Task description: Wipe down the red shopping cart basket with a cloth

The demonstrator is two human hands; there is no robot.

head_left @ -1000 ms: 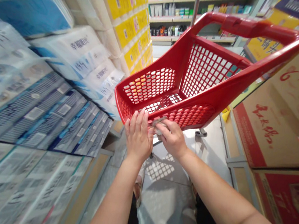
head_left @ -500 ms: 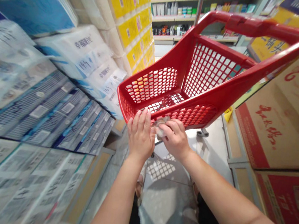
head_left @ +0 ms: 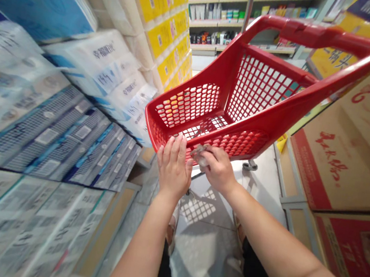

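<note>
A red plastic shopping cart (head_left: pixel 202 138) with a mesh basket stands tilted in front of me, its near wall toward my hands. My left hand (head_left: pixel 174 167) lies on the near rim by the corner, fingers stretched out over the edge. Close to its right, my right hand (head_left: pixel 218 166) pinches a crumpled greyish cloth (head_left: pixel 199 154) against the outer side of the near wall. Part of the cloth is hidden under the fingers. Inside the basket only its bottom grid and mesh sides show.
Packs of tissue paper (head_left: pixel 113 64) are stacked high along the left. Cardboard cartons (head_left: pixel 336 164) line the right side. Shelves (head_left: pixel 218 24) with tubes and bottles stand beyond the cart. A cart wheel (head_left: pixel 250 165) rests on the tiled floor (head_left: pixel 209 256).
My right hand and the cloth have shifted slightly to the right along the cart's near wall, away from my left thumb. My left hand stays on the rim.
</note>
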